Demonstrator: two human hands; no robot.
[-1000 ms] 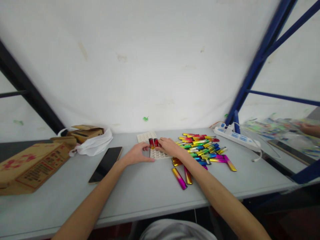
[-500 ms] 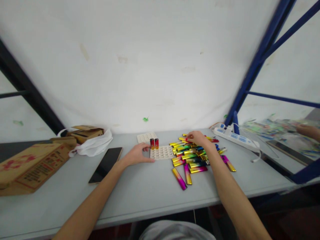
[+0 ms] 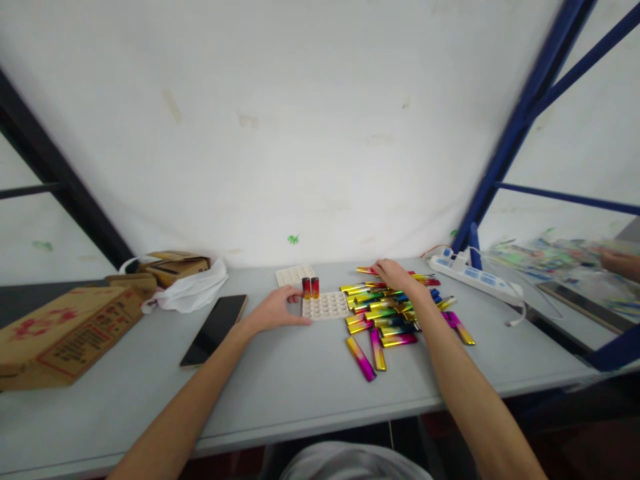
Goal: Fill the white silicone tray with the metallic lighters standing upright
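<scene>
My left hand (image 3: 278,309) is at the left end of a cream tray (image 3: 330,308) with rows of round holes, thumb at the near corner and fingers at the far side, steadying it. Two red, black and gold shiny sleeves (image 3: 311,288) stand upright at the tray's far left, beside those fingers. My right hand (image 3: 393,275) reaches over the far side of a pile of shiny metallic sleeves (image 3: 383,313). Its fingertips pinch the end of a red-and-gold sleeve (image 3: 366,270); the fingers partly hide it.
Behind the tray lies a second cream tray (image 3: 295,274). A black phone (image 3: 214,331), a white plastic bag (image 3: 193,288) and cardboard boxes (image 3: 70,337) are on the left. A white power strip (image 3: 475,279) and blue rack post (image 3: 510,147) stand right; another person's hand (image 3: 620,262) is beyond.
My right hand has shifted slightly toward the far edge, and the red-and-gold sleeve at its fingertips now shows apart from the pile. My left hand stays at the tray.
</scene>
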